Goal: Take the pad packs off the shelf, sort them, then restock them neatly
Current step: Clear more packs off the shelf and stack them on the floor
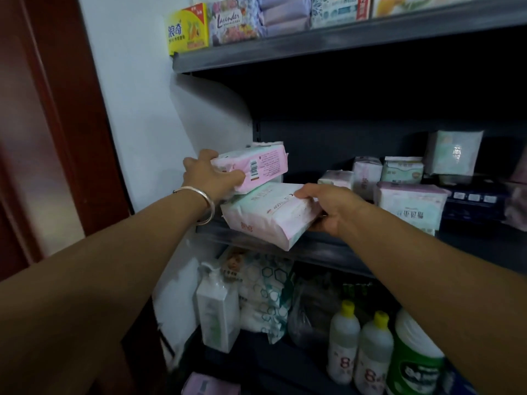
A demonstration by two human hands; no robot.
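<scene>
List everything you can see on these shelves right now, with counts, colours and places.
pink pack: 1, pink, middle shelf left, in left hand
mint pack: 1, mint-pink, tilted over shelf edge, in right hand
other packs: about 6, pale pink, green, middle shelf right
yellow box: 1, top shelf left
Lavender pack: 1, purple, top shelf
bottles: 2, white, yellow caps, bottom shelf
pump bottle: 1, white, bottom left
bangle: 1, silver, left wrist
left hand: grips pink pack
right hand: grips mint pack

The right hand hides its fingers under the green-pink pack; dark shelf back unreadable
</scene>
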